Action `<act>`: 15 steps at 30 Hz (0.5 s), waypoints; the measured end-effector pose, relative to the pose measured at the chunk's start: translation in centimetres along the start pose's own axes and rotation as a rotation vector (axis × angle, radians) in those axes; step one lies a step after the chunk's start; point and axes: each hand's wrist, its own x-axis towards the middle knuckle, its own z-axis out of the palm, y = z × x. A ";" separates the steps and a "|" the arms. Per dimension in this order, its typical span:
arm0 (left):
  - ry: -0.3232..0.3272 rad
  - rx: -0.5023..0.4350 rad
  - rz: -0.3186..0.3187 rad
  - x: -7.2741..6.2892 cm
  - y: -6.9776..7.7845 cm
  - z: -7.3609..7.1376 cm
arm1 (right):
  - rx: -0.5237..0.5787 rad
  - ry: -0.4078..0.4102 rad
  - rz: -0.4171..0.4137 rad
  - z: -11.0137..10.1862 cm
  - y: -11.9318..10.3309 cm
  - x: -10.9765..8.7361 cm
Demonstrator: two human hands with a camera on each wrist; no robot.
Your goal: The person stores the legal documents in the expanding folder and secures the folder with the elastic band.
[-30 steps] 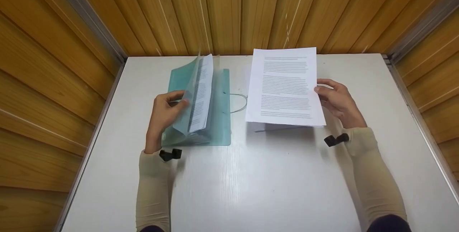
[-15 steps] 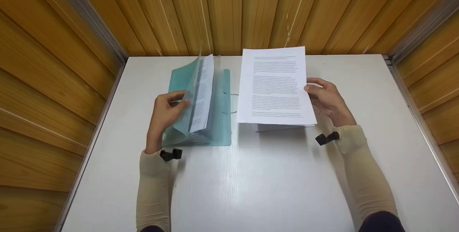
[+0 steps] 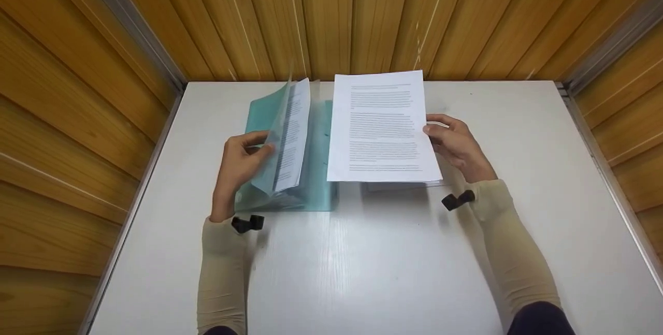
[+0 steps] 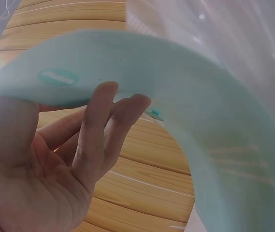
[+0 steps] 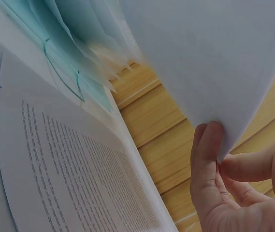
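Observation:
A teal plastic document folder [image 3: 321,190] lies partly open at the middle left of the table, clear pockets and printed sheets [image 3: 293,133] standing up inside it. My left hand [image 3: 243,159] pinches the raised plastic leaves at their left side; in the left wrist view its fingers [image 4: 94,140] lie against the bent teal plastic. With thumb and fingers my right hand [image 3: 456,141] grips a thin stack of printed paper [image 3: 383,128] by its right edge. That stack is raised and overlaps the folder's right edge. Below it, the right wrist view shows another printed sheet [image 5: 79,164].
An elastic cord [image 5: 62,82] loops from the folder's edge in the right wrist view. Wood-plank walls [image 3: 331,19] enclose the white table [image 3: 331,273] at the back and sides. Each wrist wears a small black camera mount [image 3: 247,223].
My right hand has moved left with the paper stack, up to and over the folder's right edge and its cord. The left hand stays in place on the folder.

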 end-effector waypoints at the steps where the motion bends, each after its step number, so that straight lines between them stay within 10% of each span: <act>1: 0.001 0.002 -0.003 0.0 0.0 0.0 | 0.000 -0.001 0.001 0.2 0.0 0.0; 15: 0.016 0.001 0.011 0.2 -0.2 0.1 | -0.023 -0.044 -0.005 2.5 0.3 0.8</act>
